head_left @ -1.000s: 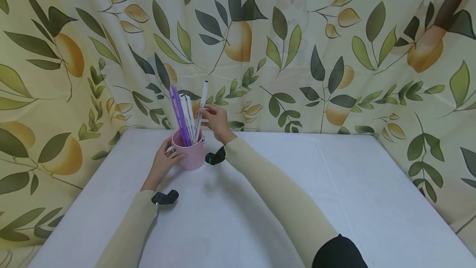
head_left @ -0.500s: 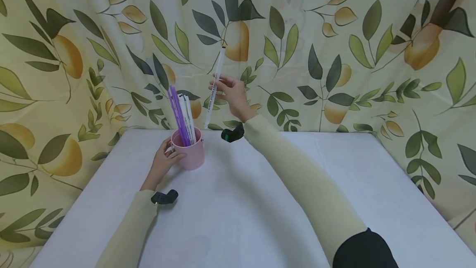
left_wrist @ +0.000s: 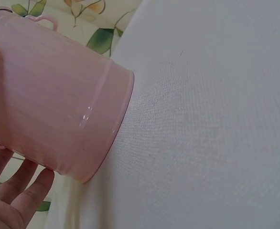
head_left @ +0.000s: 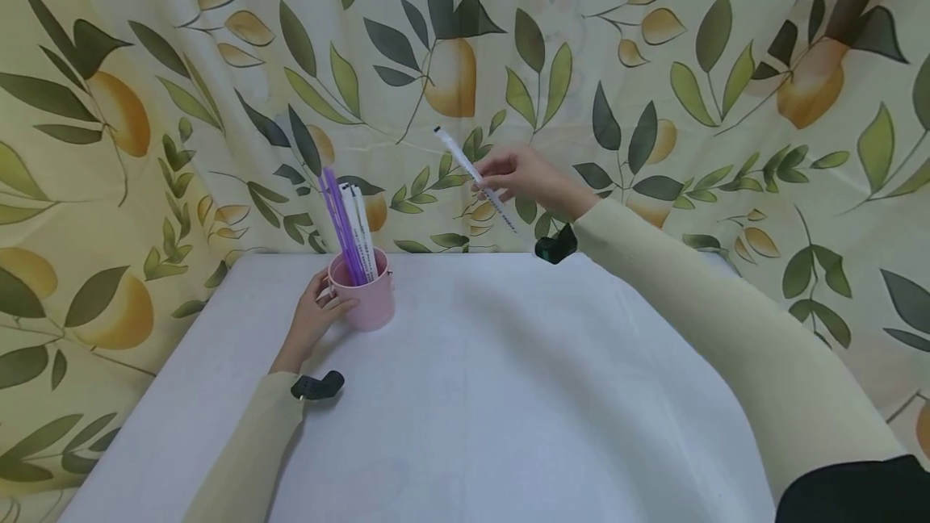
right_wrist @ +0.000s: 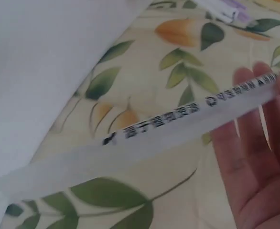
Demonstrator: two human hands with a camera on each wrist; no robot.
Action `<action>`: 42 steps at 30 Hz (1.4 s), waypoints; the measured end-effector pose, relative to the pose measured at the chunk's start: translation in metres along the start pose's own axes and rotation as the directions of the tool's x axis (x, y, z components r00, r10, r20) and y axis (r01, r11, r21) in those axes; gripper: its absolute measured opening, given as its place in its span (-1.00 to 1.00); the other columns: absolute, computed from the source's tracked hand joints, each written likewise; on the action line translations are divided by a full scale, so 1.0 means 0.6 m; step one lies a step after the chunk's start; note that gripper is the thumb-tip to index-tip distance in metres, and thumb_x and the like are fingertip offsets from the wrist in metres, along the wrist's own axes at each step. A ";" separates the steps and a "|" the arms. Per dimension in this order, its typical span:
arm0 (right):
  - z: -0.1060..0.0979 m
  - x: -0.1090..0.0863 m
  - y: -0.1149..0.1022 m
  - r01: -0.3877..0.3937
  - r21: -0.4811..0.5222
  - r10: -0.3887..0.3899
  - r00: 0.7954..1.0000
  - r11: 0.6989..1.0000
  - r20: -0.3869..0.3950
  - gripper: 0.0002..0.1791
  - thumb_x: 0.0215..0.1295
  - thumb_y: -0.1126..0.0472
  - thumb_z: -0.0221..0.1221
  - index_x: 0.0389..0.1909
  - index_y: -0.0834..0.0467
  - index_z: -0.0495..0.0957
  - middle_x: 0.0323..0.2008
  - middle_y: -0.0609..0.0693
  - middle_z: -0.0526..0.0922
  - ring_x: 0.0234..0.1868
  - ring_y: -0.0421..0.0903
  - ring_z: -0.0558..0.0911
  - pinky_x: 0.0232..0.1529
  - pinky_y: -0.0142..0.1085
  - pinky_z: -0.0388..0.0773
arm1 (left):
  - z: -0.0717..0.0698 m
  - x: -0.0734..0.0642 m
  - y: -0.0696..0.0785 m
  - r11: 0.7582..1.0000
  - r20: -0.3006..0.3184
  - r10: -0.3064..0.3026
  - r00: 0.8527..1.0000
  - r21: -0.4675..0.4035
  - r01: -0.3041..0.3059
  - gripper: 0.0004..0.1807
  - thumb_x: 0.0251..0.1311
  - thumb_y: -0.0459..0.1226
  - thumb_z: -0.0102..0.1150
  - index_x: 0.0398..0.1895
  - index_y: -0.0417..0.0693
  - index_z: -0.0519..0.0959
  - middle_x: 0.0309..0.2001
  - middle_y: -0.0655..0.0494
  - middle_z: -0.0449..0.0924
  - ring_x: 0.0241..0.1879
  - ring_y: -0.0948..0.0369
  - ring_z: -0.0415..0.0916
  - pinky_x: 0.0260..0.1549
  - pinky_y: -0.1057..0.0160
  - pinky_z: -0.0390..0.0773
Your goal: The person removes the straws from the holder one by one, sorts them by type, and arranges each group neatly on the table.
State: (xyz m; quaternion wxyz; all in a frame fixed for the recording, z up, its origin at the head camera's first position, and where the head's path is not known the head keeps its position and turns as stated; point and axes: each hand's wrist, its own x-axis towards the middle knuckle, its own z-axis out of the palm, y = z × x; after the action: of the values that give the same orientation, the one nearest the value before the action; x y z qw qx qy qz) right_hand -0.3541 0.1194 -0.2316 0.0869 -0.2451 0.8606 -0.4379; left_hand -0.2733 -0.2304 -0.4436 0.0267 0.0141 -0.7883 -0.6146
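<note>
A small pink bucket (head_left: 372, 307) stands upright near the table's far edge, left of centre. My left hand (head_left: 311, 320) holds its left side, thumb across the front and fingers behind. In the left wrist view, the fingertips touch the bucket's wall (left_wrist: 59, 100). Purple sticks (head_left: 340, 220) and white printed ones (head_left: 361, 224) lean out of the bucket. Up in the air to the right, my right hand (head_left: 530, 180) pinches a slim white wrapped straw (head_left: 459, 155), tilted with its dark-tipped end up and left. Dark print runs along the straw's wrapper (right_wrist: 164, 124) in the right wrist view.
A white cloth covers the table (head_left: 472, 426). Behind it hangs a curtain (head_left: 567, 14) patterned with leaves and fruit. Dark wrist cameras (head_left: 555, 244) sit at both cuffs.
My right hand has drawn the wrapped straw up out of the bucket and carried it right, tipping it from near upright to slanted. The left hand keeps its hold on the bucket.
</note>
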 end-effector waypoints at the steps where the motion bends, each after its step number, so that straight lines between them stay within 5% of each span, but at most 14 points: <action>1: -0.008 -0.006 0.005 -0.003 -0.053 0.005 0.999 0.999 0.037 -0.74 0.28 0.26 0.16 -0.06 0.28 0.58 -0.22 0.10 0.72 -0.22 -0.04 0.66 -0.20 -0.21 0.68 | 0.000 0.000 0.000 1.000 0.000 0.002 1.000 -0.001 -0.002 -0.07 0.12 -0.23 0.28 0.48 0.01 -0.06 0.47 -0.14 -0.04 0.40 -0.13 0.08 0.36 -0.03 0.25; 6: -0.032 -0.031 0.038 -0.046 -0.259 0.102 0.973 0.965 0.207 -0.78 0.24 0.27 0.20 -0.12 0.22 0.63 -0.29 0.08 0.71 -0.31 -0.07 0.59 -0.35 -0.33 0.59 | 0.003 -0.017 0.022 1.000 0.004 -0.001 1.000 0.015 0.000 -0.08 0.13 -0.23 0.27 0.47 -0.03 -0.06 0.46 -0.18 -0.03 0.39 -0.16 0.09 0.35 -0.04 0.26; 10: -0.033 -0.041 0.083 -0.087 -0.314 0.197 0.920 0.945 0.339 -0.78 0.23 0.26 0.20 -0.11 0.21 0.62 -0.30 0.05 0.69 -0.32 -0.10 0.58 -0.34 -0.34 0.59 | 0.005 -0.027 0.040 1.000 0.012 -0.008 1.000 0.017 0.008 -0.09 0.15 -0.26 0.25 0.47 -0.08 -0.07 0.46 -0.22 -0.05 0.39 -0.19 0.07 0.36 -0.06 0.23; 14: -0.022 -0.051 0.132 -0.116 -0.363 0.266 0.877 0.925 0.400 -0.78 0.25 0.25 0.19 -0.10 0.21 0.61 -0.27 0.04 0.66 -0.29 -0.12 0.60 -0.25 -0.29 0.65 | 0.002 -0.011 0.015 1.000 -0.003 -0.009 1.000 0.029 0.009 -0.08 0.14 -0.21 0.27 0.47 0.00 -0.05 0.47 -0.16 -0.04 0.40 -0.16 0.07 0.36 -0.06 0.24; 18: -0.006 -0.059 0.179 -0.116 -0.411 0.301 0.856 0.904 0.420 -0.80 0.26 0.25 0.18 -0.12 0.19 0.62 -0.26 0.03 0.64 -0.27 -0.12 0.59 -0.22 -0.26 0.66 | 0.003 -0.008 0.006 0.999 -0.015 0.000 1.000 0.036 0.001 -0.09 0.13 -0.18 0.27 0.47 0.04 -0.04 0.47 -0.14 -0.03 0.40 -0.14 0.07 0.36 -0.06 0.24; 30: 0.042 -0.054 0.304 -0.069 -0.423 0.247 0.890 0.903 0.383 -0.87 0.18 0.35 0.21 -0.26 0.23 0.66 -0.40 -0.03 0.60 -0.42 -0.21 0.45 -0.48 -0.41 0.50 | 0.007 -0.005 0.002 0.999 -0.012 0.005 1.000 0.040 -0.005 -0.08 0.13 -0.19 0.27 0.47 0.03 -0.05 0.46 -0.16 -0.02 0.39 -0.16 0.09 0.36 -0.06 0.24; 42: 0.057 -0.042 0.327 -0.070 -0.433 0.225 0.921 0.899 0.318 -0.89 0.11 0.36 0.27 -0.33 0.22 0.69 -0.42 -0.03 0.65 -0.47 -0.20 0.45 -0.49 -0.45 0.42 | 0.004 -0.007 0.003 0.999 -0.022 0.022 1.000 0.042 -0.021 -0.08 0.11 -0.17 0.30 0.47 0.03 -0.03 0.46 -0.15 -0.01 0.38 -0.16 0.11 0.35 -0.06 0.25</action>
State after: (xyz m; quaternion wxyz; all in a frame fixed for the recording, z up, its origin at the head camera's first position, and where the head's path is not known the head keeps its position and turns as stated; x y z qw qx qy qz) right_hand -0.3877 0.2050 -0.4099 0.2229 -0.2669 0.9190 -0.1856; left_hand -0.2693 -0.2273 -0.4425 0.0420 0.0132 -0.8005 -0.5977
